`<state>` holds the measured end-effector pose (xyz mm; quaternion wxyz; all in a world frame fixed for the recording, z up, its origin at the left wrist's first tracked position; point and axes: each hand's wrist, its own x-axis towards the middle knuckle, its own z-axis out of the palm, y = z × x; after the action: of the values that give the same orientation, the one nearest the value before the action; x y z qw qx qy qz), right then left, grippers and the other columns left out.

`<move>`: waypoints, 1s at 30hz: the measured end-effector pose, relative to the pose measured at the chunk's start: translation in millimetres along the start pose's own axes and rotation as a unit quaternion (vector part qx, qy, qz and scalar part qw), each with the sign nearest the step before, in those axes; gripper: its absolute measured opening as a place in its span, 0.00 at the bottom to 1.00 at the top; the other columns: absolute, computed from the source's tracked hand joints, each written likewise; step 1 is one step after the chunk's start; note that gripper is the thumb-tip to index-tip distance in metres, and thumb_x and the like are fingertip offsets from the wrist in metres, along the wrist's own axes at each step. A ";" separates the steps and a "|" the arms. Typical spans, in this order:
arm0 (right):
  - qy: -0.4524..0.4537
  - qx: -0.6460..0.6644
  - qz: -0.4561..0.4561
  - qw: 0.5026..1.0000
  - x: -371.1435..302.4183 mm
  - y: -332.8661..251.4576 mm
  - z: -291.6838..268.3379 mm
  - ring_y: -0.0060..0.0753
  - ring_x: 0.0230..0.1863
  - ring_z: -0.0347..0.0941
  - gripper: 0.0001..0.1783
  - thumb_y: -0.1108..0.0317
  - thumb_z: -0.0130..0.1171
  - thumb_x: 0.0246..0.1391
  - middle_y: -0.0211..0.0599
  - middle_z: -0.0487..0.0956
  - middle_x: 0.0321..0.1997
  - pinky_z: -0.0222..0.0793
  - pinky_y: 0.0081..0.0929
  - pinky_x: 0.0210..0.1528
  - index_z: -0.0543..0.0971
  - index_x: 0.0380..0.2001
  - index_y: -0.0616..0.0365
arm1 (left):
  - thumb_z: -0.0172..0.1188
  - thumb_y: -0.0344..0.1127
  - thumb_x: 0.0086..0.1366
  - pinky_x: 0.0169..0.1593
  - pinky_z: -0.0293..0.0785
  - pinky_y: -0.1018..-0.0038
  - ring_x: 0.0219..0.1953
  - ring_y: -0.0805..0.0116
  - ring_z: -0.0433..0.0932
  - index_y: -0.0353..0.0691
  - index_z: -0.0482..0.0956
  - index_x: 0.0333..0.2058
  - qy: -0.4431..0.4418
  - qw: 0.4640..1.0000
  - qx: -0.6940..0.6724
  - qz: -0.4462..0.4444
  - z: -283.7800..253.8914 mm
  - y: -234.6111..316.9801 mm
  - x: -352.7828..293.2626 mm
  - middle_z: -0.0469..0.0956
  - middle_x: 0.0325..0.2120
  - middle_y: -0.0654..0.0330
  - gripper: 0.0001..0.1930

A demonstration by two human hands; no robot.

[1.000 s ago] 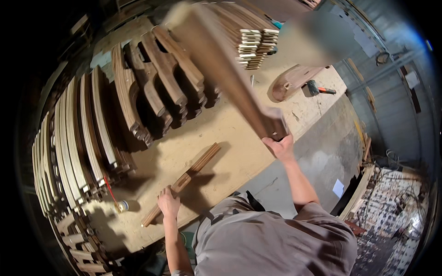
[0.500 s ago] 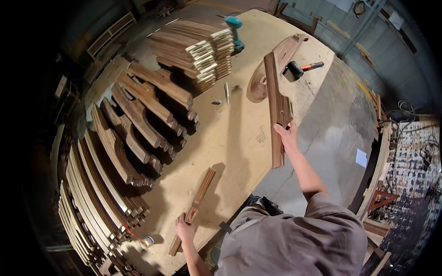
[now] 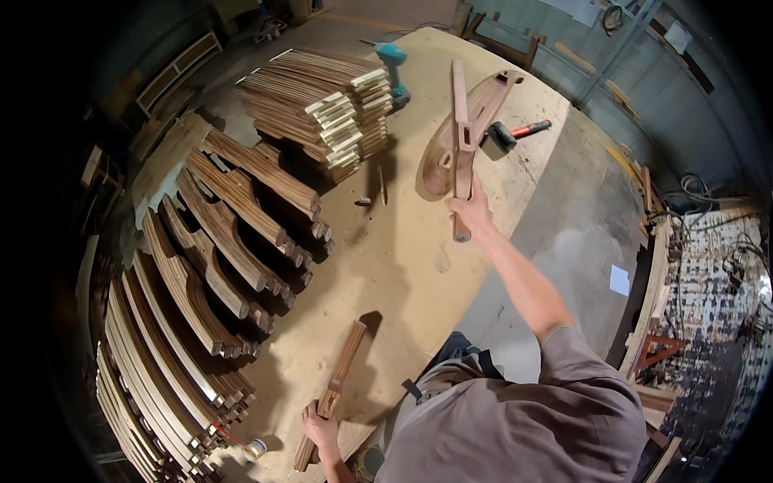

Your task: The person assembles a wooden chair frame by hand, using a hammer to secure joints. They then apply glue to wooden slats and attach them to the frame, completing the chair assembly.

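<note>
My right hand (image 3: 473, 208) is wrapped round the lower part of a shaped wooden chair-leg-like piece (image 3: 465, 161). Its narrow face with an oblong mortise slot is turned upward, and it overlaps a curved, slotted wooden panel (image 3: 441, 153) on the table. Nearer me, my left hand (image 3: 322, 428) grips a second slotted wooden piece (image 3: 345, 361) around its lower half. That piece slants up and to the right above the table's near left part. Just right of the panel lies a black-headed mallet (image 3: 515, 134) with a red handle.
Stacked shaped wooden parts (image 3: 233, 201) line the table's left side, with curved slats (image 3: 153, 354) nearer me. A taller stack (image 3: 298, 88) and a teal cordless drill (image 3: 394, 72) stand at the back. A small cup (image 3: 256, 448) sits near left. The plywood tabletop (image 3: 386, 274) ends at a right edge.
The right-hand piece has turned from its broad side to its slotted narrow face and shifted a little left. My left hand still grips its piece, which appears slightly lower as the view shifts.
</note>
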<state>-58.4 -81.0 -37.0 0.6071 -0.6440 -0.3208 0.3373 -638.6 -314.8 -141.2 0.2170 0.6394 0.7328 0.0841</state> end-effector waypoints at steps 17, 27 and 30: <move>-0.045 -0.255 -0.014 0.966 572.8 156.1 8.5 0.49 0.54 0.73 0.38 0.70 0.66 0.51 0.52 0.74 0.60 0.69 0.44 0.55 0.65 0.66 0.64 | 0.71 0.41 0.49 0.69 0.55 0.44 0.56 0.59 0.74 0.50 0.80 0.43 0.095 0.962 0.142 -0.212 18.2 0.5 -32.2 0.79 0.44 0.63 0.20; 0.021 -0.237 -0.268 0.933 592.4 121.8 -75.4 0.39 0.44 0.79 0.14 0.80 0.56 0.52 0.43 0.84 0.45 0.75 0.32 0.52 0.81 0.42 0.67 | 0.69 0.35 0.50 0.69 0.56 0.48 0.53 0.57 0.76 0.48 0.78 0.39 0.069 0.975 0.103 -0.186 18.4 -10.0 43.7 0.80 0.39 0.60 0.16; -0.048 -0.384 -0.381 0.840 397.7 56.7 24.2 0.27 0.35 0.77 0.10 0.78 0.56 0.55 0.37 0.82 0.36 0.72 0.26 0.38 0.81 0.40 0.64 | 0.71 0.38 0.48 0.70 0.54 0.47 0.52 0.57 0.76 0.49 0.78 0.39 0.064 0.961 0.108 -0.248 15.5 11.7 -19.8 0.79 0.39 0.61 0.17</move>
<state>147.2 256.6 -112.4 0.3755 -0.6353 -0.6736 -0.0402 -619.8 -334.5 -146.2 0.1135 0.4503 0.8856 -0.0110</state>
